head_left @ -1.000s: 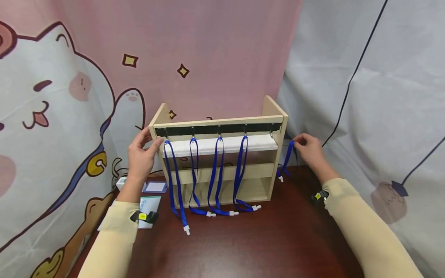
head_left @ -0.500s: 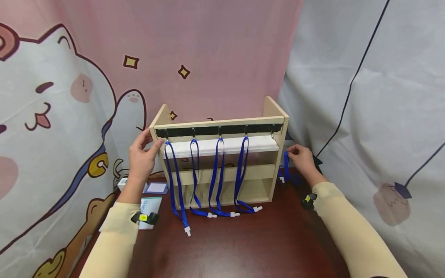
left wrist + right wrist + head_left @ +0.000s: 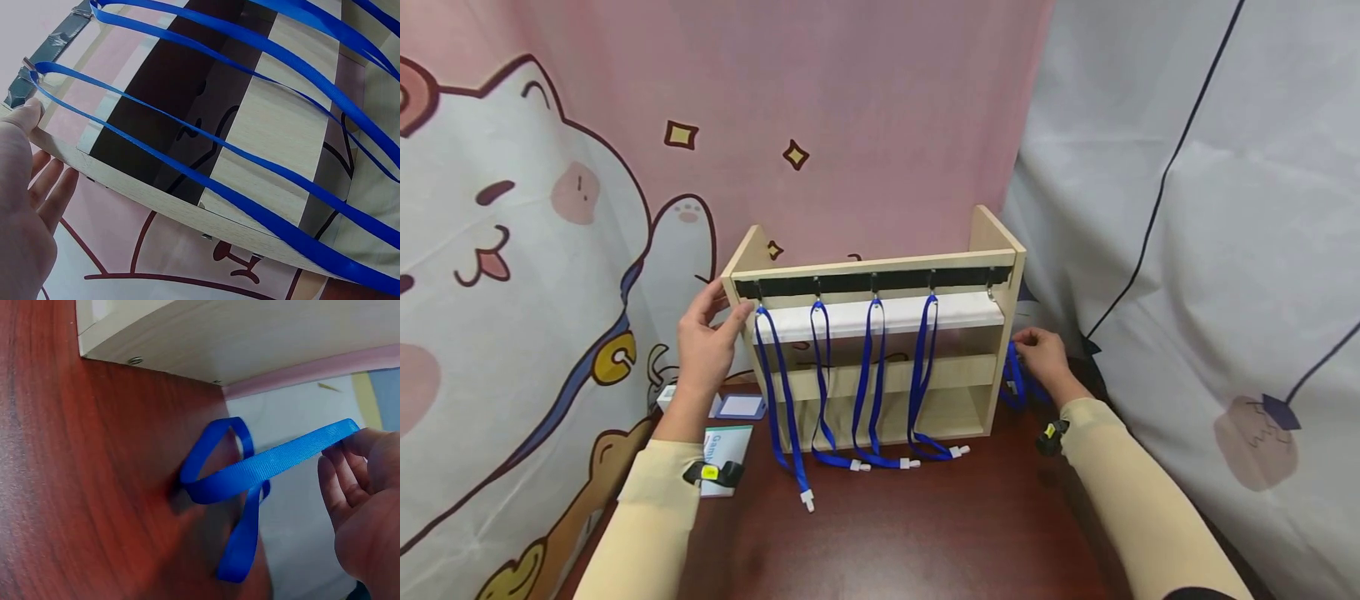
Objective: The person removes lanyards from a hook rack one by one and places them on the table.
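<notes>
A pale wooden shelf rack (image 3: 887, 369) stands on the table, with a row of metal hooks along a black strip. Blue lanyards (image 3: 919, 367) with white clips hang from several of the hooks; the rightmost hook (image 3: 990, 292) is bare. My left hand (image 3: 706, 337) holds the rack's left side, the thumb on its front edge and the fingers along the outer face. Beyond the rack's right side, my right hand (image 3: 1043, 360) pinches another blue lanyard (image 3: 275, 461) between thumb and fingers. Its lower part lies looped on the tabletop in the right wrist view.
Behind the left forearm lie a booklet (image 3: 727, 450), a blue-framed card holder (image 3: 741, 406) and a small white box (image 3: 666, 396). Printed cloth (image 3: 880, 108) rises behind the rack, and a grey cloth (image 3: 1150, 208) hangs close on the right. The table (image 3: 917, 533) is dark red-brown.
My right hand has come down and leftward toward the rack's right side, lowering the lanyard so that more of it gathers on the table. My left hand has stayed on the rack.
</notes>
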Tool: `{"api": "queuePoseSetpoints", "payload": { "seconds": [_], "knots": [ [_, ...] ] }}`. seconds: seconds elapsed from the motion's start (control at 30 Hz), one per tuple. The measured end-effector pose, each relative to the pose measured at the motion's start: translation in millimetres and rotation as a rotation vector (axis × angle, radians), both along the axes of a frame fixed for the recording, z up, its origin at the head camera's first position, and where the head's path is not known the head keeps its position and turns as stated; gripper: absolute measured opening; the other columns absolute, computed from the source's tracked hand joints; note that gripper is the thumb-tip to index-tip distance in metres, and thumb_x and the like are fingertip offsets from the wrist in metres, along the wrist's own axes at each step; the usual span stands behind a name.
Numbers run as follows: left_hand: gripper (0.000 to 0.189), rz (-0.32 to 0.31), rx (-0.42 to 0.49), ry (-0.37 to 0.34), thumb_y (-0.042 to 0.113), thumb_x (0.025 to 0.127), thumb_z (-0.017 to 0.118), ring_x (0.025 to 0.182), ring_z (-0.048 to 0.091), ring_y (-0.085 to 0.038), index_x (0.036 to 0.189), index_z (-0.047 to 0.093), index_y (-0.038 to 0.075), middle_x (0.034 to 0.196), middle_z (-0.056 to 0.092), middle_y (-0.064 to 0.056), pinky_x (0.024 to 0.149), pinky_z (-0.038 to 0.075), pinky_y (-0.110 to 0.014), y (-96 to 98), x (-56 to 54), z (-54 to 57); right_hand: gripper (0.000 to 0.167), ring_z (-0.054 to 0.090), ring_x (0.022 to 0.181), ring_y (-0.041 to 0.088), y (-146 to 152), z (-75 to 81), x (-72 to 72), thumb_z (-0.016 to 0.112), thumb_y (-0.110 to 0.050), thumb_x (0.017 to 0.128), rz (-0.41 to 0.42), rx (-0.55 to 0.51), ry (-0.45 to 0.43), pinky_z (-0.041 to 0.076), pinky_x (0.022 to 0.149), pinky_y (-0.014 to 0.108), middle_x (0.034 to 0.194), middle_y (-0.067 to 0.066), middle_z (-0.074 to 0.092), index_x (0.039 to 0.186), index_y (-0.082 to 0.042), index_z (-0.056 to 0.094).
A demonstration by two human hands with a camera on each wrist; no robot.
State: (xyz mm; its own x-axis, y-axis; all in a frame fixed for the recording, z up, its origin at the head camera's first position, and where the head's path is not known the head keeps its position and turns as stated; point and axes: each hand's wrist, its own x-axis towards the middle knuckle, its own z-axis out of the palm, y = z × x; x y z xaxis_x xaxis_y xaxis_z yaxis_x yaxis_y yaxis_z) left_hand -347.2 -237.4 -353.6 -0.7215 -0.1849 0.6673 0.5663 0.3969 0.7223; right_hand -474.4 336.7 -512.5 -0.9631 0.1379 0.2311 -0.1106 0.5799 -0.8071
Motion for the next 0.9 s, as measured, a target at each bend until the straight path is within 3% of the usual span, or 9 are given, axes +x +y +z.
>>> {"api": "queuePoseSetpoints", "payload": {
  "seconds": [0.17,0.4,0.63,0.9],
  "knots": [
    [0.053,-0.031,0.007,0.018,0.023,0.106,0.079,0.128,0.063,-0.018,0.157,0.064,0.022,0.143,0.069,-0.008,0.094,0.058,-0.022,-1.2,-1.1,-0.3,0.017,0.068,0.096,0.030,2.9,-14.4,-1.3,0.065,-0.004,0.108,-0.010,0.022,0.010,0.052,0.077,0.030,0.113,0.023,0.074,0.118,0.006,0.075],
    [0.052,-0.024,0.010,0.008,0.023,0.106,0.079,0.127,0.063,-0.016,0.156,0.064,0.025,0.142,0.070,-0.006,0.093,0.057,-0.021,-2.2,-2.2,-1.5,0.015,0.067,0.103,0.039,4.9,-26.6,-1.7,0.068,-0.002,0.106,-0.024,0.075,0.010,0.052,0.087,0.044,0.117,0.027,0.075,0.115,0.007,0.076],
    [0.054,-0.014,0.009,-0.002,0.018,0.107,0.078,0.127,0.063,-0.017,0.158,0.062,0.018,0.143,0.069,-0.009,0.093,0.057,-0.020,2.4,2.5,2.5,0.018,0.067,0.113,0.043,9.7,-27.1,3.4,0.067,-0.002,0.108,-0.029,0.049,0.003,0.053,0.095,0.052,0.125,0.029,0.073,0.121,0.007,0.075],
    [0.053,-0.025,0.008,-0.007,0.027,0.106,0.079,0.129,0.063,-0.017,0.157,0.063,0.025,0.143,0.069,-0.004,0.095,0.057,-0.023,-0.9,0.8,0.4,0.019,0.068,0.112,0.043,10.7,-21.8,7.7,0.068,-0.004,0.108,-0.033,0.054,0.017,0.055,0.093,0.052,0.123,0.029,0.074,0.121,0.008,0.076]
  ]
}}
